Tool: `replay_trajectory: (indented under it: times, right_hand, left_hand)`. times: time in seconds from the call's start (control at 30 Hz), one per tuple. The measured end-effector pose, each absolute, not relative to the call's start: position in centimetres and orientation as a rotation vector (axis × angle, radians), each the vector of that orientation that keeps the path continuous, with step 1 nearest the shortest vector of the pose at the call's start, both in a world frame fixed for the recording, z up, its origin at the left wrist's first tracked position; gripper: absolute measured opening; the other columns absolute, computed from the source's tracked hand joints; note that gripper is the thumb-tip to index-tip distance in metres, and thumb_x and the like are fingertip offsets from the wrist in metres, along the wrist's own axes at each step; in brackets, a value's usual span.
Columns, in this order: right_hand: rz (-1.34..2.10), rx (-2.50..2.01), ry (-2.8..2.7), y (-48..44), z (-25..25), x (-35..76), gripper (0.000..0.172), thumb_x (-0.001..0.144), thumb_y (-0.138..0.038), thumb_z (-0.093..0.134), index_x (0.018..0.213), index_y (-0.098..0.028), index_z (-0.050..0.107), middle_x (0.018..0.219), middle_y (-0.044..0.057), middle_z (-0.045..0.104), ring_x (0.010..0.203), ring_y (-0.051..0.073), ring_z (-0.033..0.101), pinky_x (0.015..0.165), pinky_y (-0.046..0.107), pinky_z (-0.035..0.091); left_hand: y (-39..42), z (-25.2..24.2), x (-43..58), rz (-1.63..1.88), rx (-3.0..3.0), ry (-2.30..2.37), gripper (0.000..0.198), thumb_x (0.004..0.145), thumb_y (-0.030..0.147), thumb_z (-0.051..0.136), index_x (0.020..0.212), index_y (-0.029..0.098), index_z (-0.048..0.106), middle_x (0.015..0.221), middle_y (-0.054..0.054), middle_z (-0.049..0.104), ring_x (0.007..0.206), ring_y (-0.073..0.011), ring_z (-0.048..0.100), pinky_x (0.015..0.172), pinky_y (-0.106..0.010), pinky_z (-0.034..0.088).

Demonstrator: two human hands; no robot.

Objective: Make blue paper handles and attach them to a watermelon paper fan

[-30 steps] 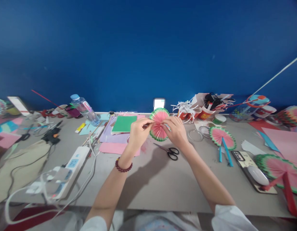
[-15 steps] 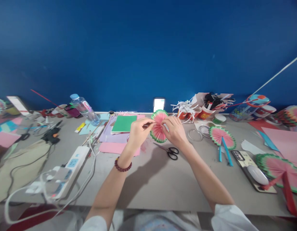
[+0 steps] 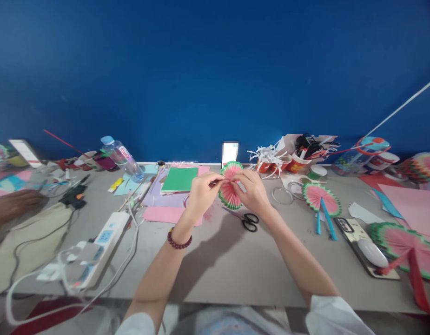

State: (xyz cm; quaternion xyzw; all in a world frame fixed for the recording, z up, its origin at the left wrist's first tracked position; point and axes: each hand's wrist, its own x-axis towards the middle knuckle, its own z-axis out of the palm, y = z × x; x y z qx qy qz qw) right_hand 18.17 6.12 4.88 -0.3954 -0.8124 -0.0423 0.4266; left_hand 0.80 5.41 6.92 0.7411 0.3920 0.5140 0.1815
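Note:
A round pleated paper fan (image 3: 230, 194), pink with a green fringed edge, is held up above the table between my two hands. My left hand (image 3: 207, 191) pinches it near the middle from the left, a beaded bracelet on the wrist. From the right, my right hand (image 3: 251, 188) grips its other side, fingers bent over the pleats; they hide part of the fan. Below my right hand lies a pair of scissors (image 3: 250, 222) with black handles. A phone (image 3: 229, 153) with a lit screen stands behind the fan against the blue wall.
On the left are a power strip (image 3: 105, 246) with white cables, a tilted water bottle (image 3: 122, 158) and another person's hand (image 3: 21, 203). Green paper (image 3: 180, 179) lies behind my left hand. Finished-looking fans (image 3: 322, 199), a phone with a mouse (image 3: 371, 253) and cups (image 3: 298, 163) are to the right.
Both my hands and the fan have shifted only slightly, the fan a little downward. Another person's hand has come into view at the far left.

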Motion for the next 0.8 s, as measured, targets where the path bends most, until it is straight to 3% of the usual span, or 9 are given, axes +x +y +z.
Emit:
replay_trajectory:
  times: [0.43, 0.6, 0.8]
  right_hand:
    - [-0.259, -1.071, -1.985, 6.3, 4.4, 18.0, 0.014, 0.09, -0.019, 0.047, 0.08, -0.02, 0.056, 0.081, 0.006, 0.063, 0.079, 0.021, 0.051, 0.072, 0.035, 0.037]
    - [-0.091, -0.996, -1.882, 6.8, 5.0, 19.1, 0.012, 0.09, -0.02, 0.047, 0.091, -0.02, 0.059, 0.091, 0.007, 0.064, 0.09, 0.021, 0.055, 0.081, 0.036, 0.041]
    - [0.145, -1.126, -1.93, 7.8, 5.9, 23.2, 0.025, 0.087, -0.03, 0.051, 0.109, -0.02, 0.058, 0.108, 0.009, 0.064, 0.102, 0.024, 0.058, 0.089, 0.041, 0.044]
  left_hand:
    - [5.8, 6.4, 0.4, 1.341, 2.044, 1.095, 0.014, 0.083, 0.023, 0.059, 0.09, 0.019, 0.072, 0.083, -0.005, 0.073, 0.073, -0.0168, 0.067, 0.065, -0.026, 0.053]
    - [6.1, 6.9, -0.1, 1.413, 1.98, 1.092, 0.014, 0.083, 0.025, 0.06, 0.087, 0.02, 0.073, 0.078, -0.003, 0.072, 0.067, -0.0155, 0.065, 0.06, -0.024, 0.051]
    - [7.1, 7.2, -1.5, 1.443, 1.796, 1.103, 0.015, 0.077, 0.031, 0.067, 0.08, 0.018, 0.073, 0.08, -0.005, 0.072, 0.073, -0.016, 0.065, 0.065, -0.025, 0.052]
